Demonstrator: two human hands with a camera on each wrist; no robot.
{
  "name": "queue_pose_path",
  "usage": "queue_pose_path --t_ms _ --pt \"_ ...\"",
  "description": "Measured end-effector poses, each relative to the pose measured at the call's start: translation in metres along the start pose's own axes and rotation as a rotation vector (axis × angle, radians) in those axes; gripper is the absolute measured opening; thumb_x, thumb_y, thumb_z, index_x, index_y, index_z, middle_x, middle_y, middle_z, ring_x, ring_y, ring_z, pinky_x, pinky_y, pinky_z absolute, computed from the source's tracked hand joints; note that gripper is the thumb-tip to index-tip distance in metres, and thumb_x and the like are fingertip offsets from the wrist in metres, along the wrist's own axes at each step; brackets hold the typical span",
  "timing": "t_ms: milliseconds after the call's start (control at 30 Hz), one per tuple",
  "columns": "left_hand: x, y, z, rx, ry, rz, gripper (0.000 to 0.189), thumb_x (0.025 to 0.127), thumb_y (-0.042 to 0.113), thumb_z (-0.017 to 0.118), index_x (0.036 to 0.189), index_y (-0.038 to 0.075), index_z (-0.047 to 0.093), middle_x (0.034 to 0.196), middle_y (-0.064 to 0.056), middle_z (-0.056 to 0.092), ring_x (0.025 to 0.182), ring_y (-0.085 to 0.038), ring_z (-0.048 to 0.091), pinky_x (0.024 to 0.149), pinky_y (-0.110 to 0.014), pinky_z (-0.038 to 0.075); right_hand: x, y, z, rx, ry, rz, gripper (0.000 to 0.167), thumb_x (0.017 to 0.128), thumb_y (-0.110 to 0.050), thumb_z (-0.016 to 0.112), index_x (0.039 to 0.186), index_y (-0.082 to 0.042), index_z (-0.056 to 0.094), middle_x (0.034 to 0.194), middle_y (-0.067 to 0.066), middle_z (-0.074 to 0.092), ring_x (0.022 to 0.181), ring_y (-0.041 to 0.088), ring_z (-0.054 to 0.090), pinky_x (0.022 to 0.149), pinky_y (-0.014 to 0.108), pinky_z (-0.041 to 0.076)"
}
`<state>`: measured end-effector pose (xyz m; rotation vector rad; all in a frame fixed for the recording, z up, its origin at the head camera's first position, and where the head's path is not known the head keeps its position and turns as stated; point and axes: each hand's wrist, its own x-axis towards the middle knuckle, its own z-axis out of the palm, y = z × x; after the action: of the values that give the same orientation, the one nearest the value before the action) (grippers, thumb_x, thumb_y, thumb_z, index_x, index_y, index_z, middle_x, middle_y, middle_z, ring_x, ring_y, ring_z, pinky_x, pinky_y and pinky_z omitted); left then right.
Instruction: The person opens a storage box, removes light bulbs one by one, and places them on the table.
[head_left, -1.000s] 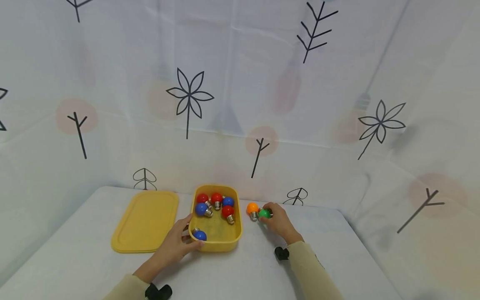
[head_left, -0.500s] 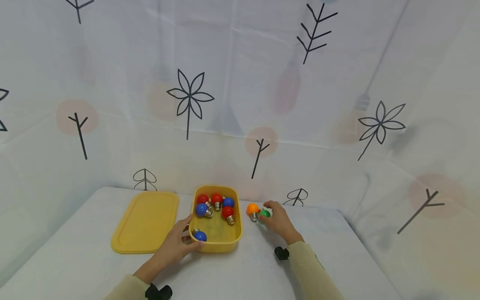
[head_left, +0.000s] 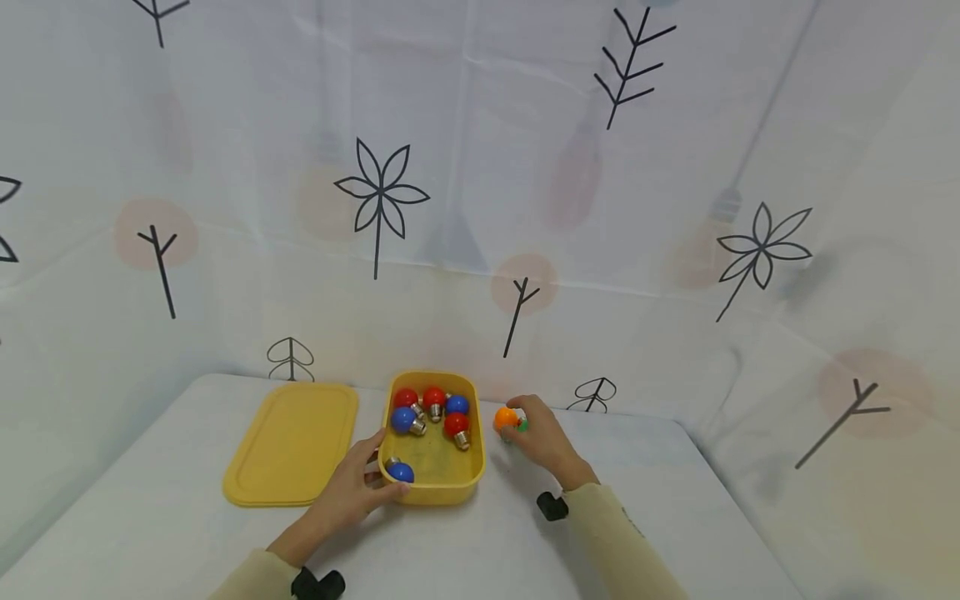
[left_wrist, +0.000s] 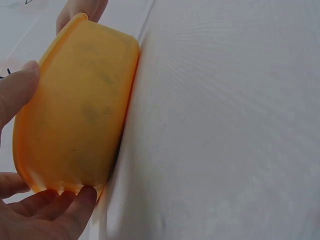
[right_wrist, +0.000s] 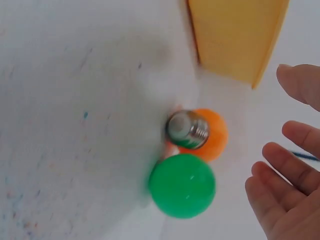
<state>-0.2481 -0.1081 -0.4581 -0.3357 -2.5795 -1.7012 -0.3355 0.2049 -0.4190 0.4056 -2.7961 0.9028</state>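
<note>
In the head view my left hand (head_left: pixel 351 483) holds a yellow plastic box (head_left: pixel 442 493) by its near left corner; the left wrist view shows its thumb (left_wrist: pixel 22 87) by the rim and fingers against the wall. Inside the box lie several toy light bulbs, red (head_left: pixel 456 424) and blue (head_left: pixel 401 472), with silver screw bases. My right hand (head_left: pixel 546 442) hovers over an orange bulb (head_left: pixel 506 419) and a green bulb (head_left: pixel 522 424), right of the box. In the right wrist view its fingers are spread, apart from the green bulb (right_wrist: pixel 183 186) and orange bulb (right_wrist: pixel 218 135).
A flat yellow lid (head_left: pixel 292 442) lies on the white-covered table (head_left: pixel 480 558), left of the box. Behind the table hangs a white cloth (head_left: pixel 465 167) printed with plants. Each wrist carries a black strap mount (head_left: pixel 552 506).
My right hand has let go of the green bulb and shifted left, over the orange bulb. The left hand and the box have stayed in place.
</note>
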Motion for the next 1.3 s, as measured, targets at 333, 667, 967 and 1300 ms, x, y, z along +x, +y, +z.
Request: queue_pose_path --t_ms 333,667,967,1300 --pt "0.000 -0.002 0.001 0.005 -0.008 -0.011 0.103 0.072 0.040 0.083 0.150 0.004 0.027 0.141 -0.016 0.038 0.126 -0.032 0.046 0.096 -0.038 0.049 -0.002 -0.025 0.012 -0.005 -0.069 -0.108 0.043 0.087 -0.030 0.070 0.124 -0.012 0.057 0.128 0.003 0.051 0.110 0.026 0.052 0.097 0.046 0.048" --pt "0.000 -0.001 0.003 0.004 -0.012 0.006 0.101 0.073 0.038 0.082 0.150 0.005 0.027 0.140 -0.016 0.039 0.126 -0.029 0.046 0.096 -0.037 0.049 -0.003 -0.051 0.023 -0.030 -0.147 -0.204 0.047 0.088 -0.035 0.069 0.126 -0.009 0.057 0.125 0.004 0.052 0.114 0.027 0.053 0.099 0.042 0.047" --pt "0.001 -0.002 0.001 0.001 -0.003 0.031 0.101 0.072 0.039 0.083 0.150 0.003 0.027 0.139 -0.016 0.040 0.125 -0.029 0.047 0.095 -0.036 0.049 -0.003 -0.072 0.036 -0.008 -0.215 -0.256 0.051 0.088 -0.043 0.066 0.126 -0.011 0.057 0.124 0.005 0.054 0.109 0.024 0.055 0.096 0.038 0.049" --pt "0.001 -0.006 0.000 -0.017 -0.010 0.046 0.101 0.073 0.039 0.082 0.150 0.004 0.027 0.140 -0.017 0.039 0.126 -0.030 0.046 0.095 -0.035 0.050 -0.003 -0.086 0.058 -0.012 -0.272 -0.299 0.049 0.089 -0.040 0.066 0.128 -0.012 0.057 0.124 0.002 0.053 0.111 0.024 0.054 0.098 0.038 0.047"
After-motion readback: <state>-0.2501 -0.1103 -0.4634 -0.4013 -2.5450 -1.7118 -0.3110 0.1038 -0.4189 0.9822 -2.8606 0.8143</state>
